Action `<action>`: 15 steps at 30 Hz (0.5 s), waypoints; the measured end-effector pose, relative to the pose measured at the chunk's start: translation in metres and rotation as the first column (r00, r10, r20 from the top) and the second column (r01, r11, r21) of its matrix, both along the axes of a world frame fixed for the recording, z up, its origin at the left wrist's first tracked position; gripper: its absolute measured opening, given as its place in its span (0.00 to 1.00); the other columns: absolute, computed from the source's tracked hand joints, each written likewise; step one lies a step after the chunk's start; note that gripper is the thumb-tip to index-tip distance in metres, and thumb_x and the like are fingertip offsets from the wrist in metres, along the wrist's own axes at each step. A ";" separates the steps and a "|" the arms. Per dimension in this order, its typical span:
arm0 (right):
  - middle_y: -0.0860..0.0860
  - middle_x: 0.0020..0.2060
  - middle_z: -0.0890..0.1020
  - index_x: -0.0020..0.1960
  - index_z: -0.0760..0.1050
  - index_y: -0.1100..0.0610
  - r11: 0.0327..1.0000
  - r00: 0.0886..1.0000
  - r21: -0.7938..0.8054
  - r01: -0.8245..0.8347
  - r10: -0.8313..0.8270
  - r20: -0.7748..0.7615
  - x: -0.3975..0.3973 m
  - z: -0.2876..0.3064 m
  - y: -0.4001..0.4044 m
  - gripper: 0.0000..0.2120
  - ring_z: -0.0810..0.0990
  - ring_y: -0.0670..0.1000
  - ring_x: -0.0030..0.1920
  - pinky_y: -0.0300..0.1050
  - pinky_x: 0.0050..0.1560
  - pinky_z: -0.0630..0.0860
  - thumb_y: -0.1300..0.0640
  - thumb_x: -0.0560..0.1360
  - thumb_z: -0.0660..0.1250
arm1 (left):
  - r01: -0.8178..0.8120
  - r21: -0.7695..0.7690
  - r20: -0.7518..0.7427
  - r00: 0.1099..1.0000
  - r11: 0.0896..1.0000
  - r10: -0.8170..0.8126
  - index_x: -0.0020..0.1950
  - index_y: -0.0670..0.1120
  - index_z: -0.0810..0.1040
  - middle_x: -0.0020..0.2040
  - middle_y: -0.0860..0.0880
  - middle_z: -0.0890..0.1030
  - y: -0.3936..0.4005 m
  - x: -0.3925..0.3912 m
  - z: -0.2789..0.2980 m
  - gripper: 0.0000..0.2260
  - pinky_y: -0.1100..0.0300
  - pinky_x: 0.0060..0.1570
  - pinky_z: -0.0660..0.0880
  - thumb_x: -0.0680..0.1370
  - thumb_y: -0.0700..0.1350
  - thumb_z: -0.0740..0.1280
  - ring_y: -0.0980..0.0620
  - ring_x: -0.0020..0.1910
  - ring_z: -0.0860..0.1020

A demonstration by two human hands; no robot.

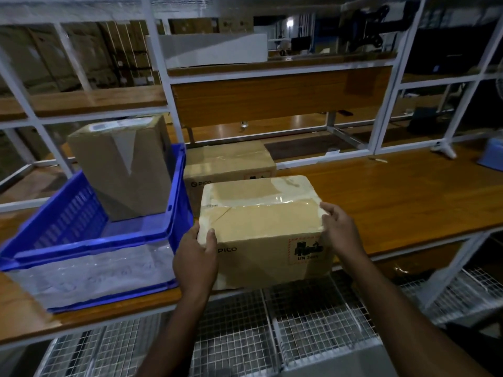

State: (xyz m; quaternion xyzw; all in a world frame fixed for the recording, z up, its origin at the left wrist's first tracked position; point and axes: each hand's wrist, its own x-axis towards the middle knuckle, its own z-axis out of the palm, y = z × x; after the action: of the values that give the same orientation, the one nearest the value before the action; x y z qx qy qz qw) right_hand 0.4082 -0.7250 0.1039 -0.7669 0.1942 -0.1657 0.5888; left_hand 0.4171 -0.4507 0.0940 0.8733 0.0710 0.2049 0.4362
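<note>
Head view showed the left hand (196, 257) and right hand (340, 229) gripping a taped cardboard box (261, 227). Their fingers curled round its near corners. It sat just beside a blue crate (92, 240).

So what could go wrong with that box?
The left hand and right hand grip the box only at its top corners at the shelf edge; it might slip onto the wire mesh, and its hazard label suggests a drop matters. Moved left, it could bump the blue crate.

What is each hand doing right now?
Left hand: grips the taped cardboard box at its near left corner.
Right hand: grips the same box's right edge.
</note>
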 end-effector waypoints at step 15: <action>0.47 0.64 0.77 0.61 0.78 0.49 0.592 0.993 -0.804 -0.058 0.117 0.015 0.058 0.015 0.006 0.12 0.72 0.49 0.64 0.49 0.61 0.72 0.55 0.78 0.67 | 0.273 0.492 0.081 0.931 0.827 -0.356 0.65 0.47 0.80 0.69 0.47 0.77 -0.031 0.039 0.012 0.15 0.49 0.74 0.64 0.82 0.51 0.63 0.49 0.76 0.66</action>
State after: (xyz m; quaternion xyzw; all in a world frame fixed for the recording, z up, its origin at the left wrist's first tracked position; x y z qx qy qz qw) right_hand 0.4666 -0.7193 0.1194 -0.9521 0.0419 -0.2313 0.1955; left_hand 0.4558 -0.4815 0.1057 0.9320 -0.1637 0.2146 0.2420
